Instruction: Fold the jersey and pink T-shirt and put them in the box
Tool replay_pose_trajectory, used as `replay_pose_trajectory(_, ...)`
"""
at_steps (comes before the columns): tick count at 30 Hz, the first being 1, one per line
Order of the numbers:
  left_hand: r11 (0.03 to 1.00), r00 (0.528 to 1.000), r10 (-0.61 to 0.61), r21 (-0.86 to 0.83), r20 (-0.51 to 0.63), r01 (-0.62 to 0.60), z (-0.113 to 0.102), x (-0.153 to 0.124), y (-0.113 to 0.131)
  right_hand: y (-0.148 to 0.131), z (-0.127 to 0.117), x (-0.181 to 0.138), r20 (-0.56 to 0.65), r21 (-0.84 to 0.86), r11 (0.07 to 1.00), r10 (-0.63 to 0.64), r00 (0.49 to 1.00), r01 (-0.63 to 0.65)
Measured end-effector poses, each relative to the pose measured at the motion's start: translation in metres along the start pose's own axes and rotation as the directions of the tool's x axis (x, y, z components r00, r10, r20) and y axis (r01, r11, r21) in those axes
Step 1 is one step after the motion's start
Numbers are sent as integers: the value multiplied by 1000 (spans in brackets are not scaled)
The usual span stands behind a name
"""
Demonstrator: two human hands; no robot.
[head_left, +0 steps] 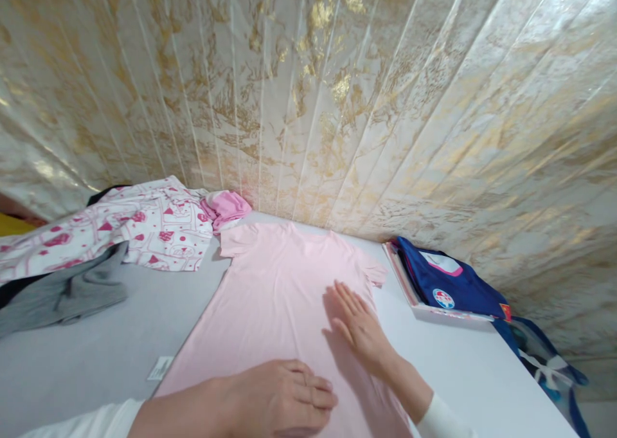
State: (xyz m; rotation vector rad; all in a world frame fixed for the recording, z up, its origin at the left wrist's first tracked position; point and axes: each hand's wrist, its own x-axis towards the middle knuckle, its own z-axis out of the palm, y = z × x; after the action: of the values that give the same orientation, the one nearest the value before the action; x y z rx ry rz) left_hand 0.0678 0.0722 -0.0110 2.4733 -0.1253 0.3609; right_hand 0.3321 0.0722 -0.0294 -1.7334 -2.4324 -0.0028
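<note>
A pale pink T-shirt (274,296) lies spread flat on the white table (463,361), neck end toward the wall. My left hand (284,396) rests on its near part, fingers together and lying flat on the cloth. My right hand (359,325) lies flat on the shirt's right side, fingers stretched out toward the far sleeve (373,272). Neither hand holds anything. A small white tag (160,367) lies beside the shirt's left edge.
A heap of clothes sits at the left: a white garment with red print (120,229), a grey one (72,290) and a pink one (226,206). A folded navy blue garment (448,283) lies on a stack at the right. A gold-veined wall stands close behind.
</note>
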Motion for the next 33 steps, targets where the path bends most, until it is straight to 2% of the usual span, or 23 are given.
replay_pose_trajectory(3, 987, 995, -93, 128, -35, 97, -13, -8, 1, -58, 2, 10, 56, 158, 952, -275, 960, 263)
replay_pose_trajectory(4, 981, 993, -116, 158, -19, 117, -18, -10, 4, -64, 3, 16, 73, 172, 939, -312, 947, 297)
replay_pose_trajectory(5, 975, 991, -134, 180, 5, 131, -24, -11, 7, -60, 4, 24, 89, 159, 947, -296, 951, 279)
replay_pose_trajectory(7, 964, 984, -169, 218, 62, 152, -33, -11, 15, -29, 5, 43, 99, 76, 990, -126, 987, 118)
replay_pose_trajectory(8, 959, 980, -182, 234, 86, 158, -37, -11, 19, -7, 4, 53, 89, 16, 999, 45, 995, -47)
replay_pose_trajectory(9, 955, 976, -193, 246, 99, 164, -40, -10, 22, 15, 4, 62, 65, -12, 990, 144, 987, -143)
replay_pose_trajectory(11, 946, 975, -204, 273, 89, 173, -44, -8, 26, 45, 1, 76, 33, -40, 974, 224, 974, -223)
replay_pose_trajectory(12, 941, 976, -206, 288, 70, 178, -44, -8, 26, 48, 0, 79, 27, -45, 975, 219, 975, -218)
replay_pose_trajectory(14, 923, 976, -217, 329, 10, 202, -42, -8, 22, 28, 2, 80, 39, -32, 990, 138, 990, -137)
replay_pose_trajectory(16, 897, 971, -236, 378, -31, 230, -36, -11, 14, -13, 8, 74, 65, 30, 999, -23, 998, 21)
replay_pose_trajectory(18, 873, 971, -237, 430, -40, 231, -29, -15, 6, -53, 16, 67, 69, 127, 975, -195, 978, 185)
replay_pose_trajectory(20, 855, 975, -217, 474, -42, 211, -26, -21, 1, -68, 23, 65, 41, 190, 947, -271, 962, 259)
replay_pose_trajectory(22, 843, 982, -185, 505, -47, 184, -28, -27, 1, -49, 26, 68, 23, 187, 965, -192, 981, 184)
replay_pose_trajectory(24, 835, 985, -170, 525, -42, 166, -35, -31, 4, -2, 23, 72, -12, 143, 989, 39, 999, -37)
replay_pose_trajectory(25, 835, 986, -163, 528, -36, 157, -39, -30, 5, 25, 20, 73, -33, 129, 986, 111, 993, -106)
replay_pose_trajectory(28, 854, 989, -139, 500, -52, 147, -41, -14, -1, 97, 7, 74, -85, 105, 976, 201, 976, -192)
replay_pose_trajectory(30, 875, 995, -80, 473, -58, 98, -27, 8, -16, 125, -1, 74, -112, 91, 972, 227, 967, -218)
replay_pose_trajectory(33, 892, 999, 35, 451, -16, -24, 10, 51, -48, 138, -7, 82, -141, 69, 969, 245, 959, -237)
